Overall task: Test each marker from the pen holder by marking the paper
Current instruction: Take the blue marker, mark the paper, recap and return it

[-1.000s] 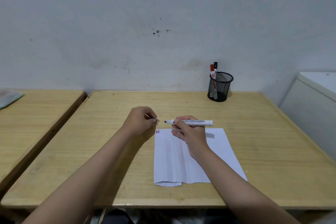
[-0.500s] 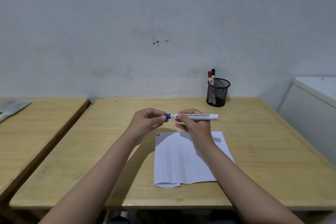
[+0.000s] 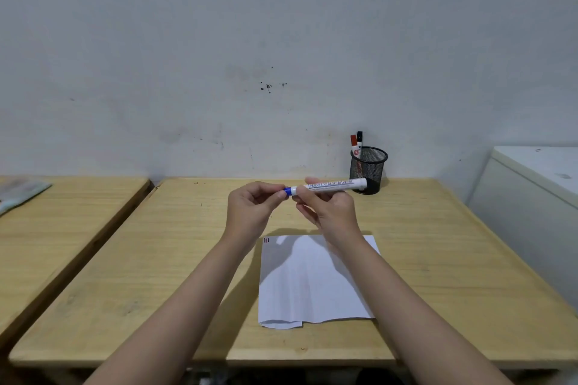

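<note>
Both hands, left hand [image 3: 250, 209] and right hand [image 3: 331, 212], grip the blue marker [image 3: 328, 187] above the paper's [image 3: 312, 284] far edge.

A light wooden tabletop [image 3: 156, 259] with visible grain fills the lower half of the view, its far edge against a pale wall. A white sheet of paper [image 3: 312, 284] lies flat on it, right of centre and near the front edge, its bottom left corner folded over and small red marks at its top left corner. A black mesh pen holder [image 3: 368, 169] stands upright near the far right of the tabletop, close to the wall, with a red-capped marker [image 3: 354, 144] and a black-capped marker [image 3: 359, 138] standing in it. A second wooden tabletop [image 3: 62, 219] sits just beside the first on the left, with a narrow dark gap between them; a bluish, blurred flat item [image 3: 18, 192] lies at its far left edge.
</note>
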`<action>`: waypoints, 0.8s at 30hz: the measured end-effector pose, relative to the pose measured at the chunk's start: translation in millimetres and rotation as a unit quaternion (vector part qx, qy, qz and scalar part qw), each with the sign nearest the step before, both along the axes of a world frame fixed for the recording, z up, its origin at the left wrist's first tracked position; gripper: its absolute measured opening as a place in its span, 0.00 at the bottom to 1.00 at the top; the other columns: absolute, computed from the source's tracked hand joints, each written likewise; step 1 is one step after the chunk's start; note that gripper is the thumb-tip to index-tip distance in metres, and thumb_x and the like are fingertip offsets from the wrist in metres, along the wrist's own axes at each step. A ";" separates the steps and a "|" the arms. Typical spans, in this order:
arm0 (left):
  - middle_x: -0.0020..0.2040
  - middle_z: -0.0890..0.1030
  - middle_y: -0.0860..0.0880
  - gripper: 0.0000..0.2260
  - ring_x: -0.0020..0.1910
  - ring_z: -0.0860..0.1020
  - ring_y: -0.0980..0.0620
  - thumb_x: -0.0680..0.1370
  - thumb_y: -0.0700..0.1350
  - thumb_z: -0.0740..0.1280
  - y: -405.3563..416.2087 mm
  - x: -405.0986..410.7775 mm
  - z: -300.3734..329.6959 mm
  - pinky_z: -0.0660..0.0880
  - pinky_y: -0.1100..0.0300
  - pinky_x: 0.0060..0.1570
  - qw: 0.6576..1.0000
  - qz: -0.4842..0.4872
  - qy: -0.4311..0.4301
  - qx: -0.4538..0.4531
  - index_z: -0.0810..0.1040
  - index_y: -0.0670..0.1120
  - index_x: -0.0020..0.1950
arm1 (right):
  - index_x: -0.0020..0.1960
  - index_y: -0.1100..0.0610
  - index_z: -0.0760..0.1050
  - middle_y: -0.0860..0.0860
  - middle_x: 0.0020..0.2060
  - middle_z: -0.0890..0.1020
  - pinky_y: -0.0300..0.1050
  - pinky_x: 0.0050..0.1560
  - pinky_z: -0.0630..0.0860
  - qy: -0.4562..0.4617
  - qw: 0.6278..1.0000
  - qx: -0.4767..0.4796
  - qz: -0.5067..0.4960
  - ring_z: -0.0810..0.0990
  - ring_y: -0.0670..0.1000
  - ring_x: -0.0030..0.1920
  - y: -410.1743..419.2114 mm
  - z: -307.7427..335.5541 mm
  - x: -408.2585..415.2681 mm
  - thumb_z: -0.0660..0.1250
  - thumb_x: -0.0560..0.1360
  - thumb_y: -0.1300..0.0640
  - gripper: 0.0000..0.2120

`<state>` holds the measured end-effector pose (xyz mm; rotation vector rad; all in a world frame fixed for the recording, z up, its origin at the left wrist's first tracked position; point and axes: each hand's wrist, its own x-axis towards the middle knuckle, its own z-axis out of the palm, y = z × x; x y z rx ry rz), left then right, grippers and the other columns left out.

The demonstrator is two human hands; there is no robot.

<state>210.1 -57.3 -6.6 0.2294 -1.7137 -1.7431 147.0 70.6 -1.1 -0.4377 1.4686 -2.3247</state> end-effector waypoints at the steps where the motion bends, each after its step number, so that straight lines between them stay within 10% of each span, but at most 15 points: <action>1: 0.41 0.84 0.45 0.04 0.41 0.83 0.52 0.71 0.34 0.71 2.8 -2.0 1.9 0.78 0.64 0.46 1.000 0.017 0.006 0.006 0.83 0.41 0.42 | 0.48 0.61 0.78 0.54 0.38 0.83 0.40 0.44 0.82 -0.012 0.999 0.026 -0.018 0.83 0.47 0.37 -1.0 1.5 0.2 0.74 0.70 0.57 0.10; 4: 0.40 0.84 0.47 0.04 0.40 0.81 0.53 0.71 0.35 0.71 10.2 -9.0 4.6 0.76 0.65 0.43 0.998 0.063 0.008 -0.013 0.82 0.43 0.41 | 0.46 0.61 0.78 0.51 0.34 0.81 0.40 0.43 0.81 0.095 0.976 0.146 -0.133 0.80 0.46 0.33 0.8 -0.1 -1.1 0.76 0.68 0.55 0.13; 8: 0.39 0.84 0.47 0.04 0.39 0.80 0.48 0.71 0.36 0.71 17.3 -21.6 10.0 0.75 0.58 0.42 0.997 0.037 -0.005 -0.072 0.83 0.45 0.40 | 0.52 0.58 0.80 0.52 0.43 0.79 0.38 0.47 0.73 0.467 0.808 0.287 -0.218 0.76 0.49 0.44 16.3 4.2 -20.9 0.73 0.68 0.60 0.13; 13: 0.43 0.85 0.47 0.07 0.43 0.82 0.52 0.71 0.38 0.72 33.4 -45.7 22.7 0.78 0.63 0.46 0.995 0.012 0.018 -0.100 0.82 0.46 0.47 | 0.43 0.59 0.80 0.54 0.38 0.81 0.51 0.38 0.77 0.601 0.672 0.363 -0.234 0.80 0.59 0.39 33.5 12.1 -57.3 0.69 0.69 0.58 0.06; 20: 0.49 0.82 0.51 0.06 0.46 0.80 0.56 0.74 0.46 0.69 37.9 -117.8 22.9 0.70 0.76 0.45 0.963 0.084 -0.008 -0.254 0.80 0.47 0.49 | 0.63 0.53 0.68 0.52 0.41 0.80 0.41 0.36 0.78 0.470 0.780 0.247 -0.332 0.82 0.50 0.34 77.7 56.7 -130.0 0.66 0.75 0.62 0.18; 24: 0.53 0.79 0.50 0.11 0.53 0.76 0.50 0.73 0.50 0.67 49.6 -171.6 12.3 0.73 0.58 0.52 0.918 0.066 -0.053 -0.389 0.80 0.47 0.53 | 0.61 0.54 0.70 0.53 0.41 0.80 0.30 0.32 0.74 0.398 0.814 0.222 -0.359 0.81 0.46 0.33 80.6 67.7 -178.8 0.66 0.75 0.62 0.16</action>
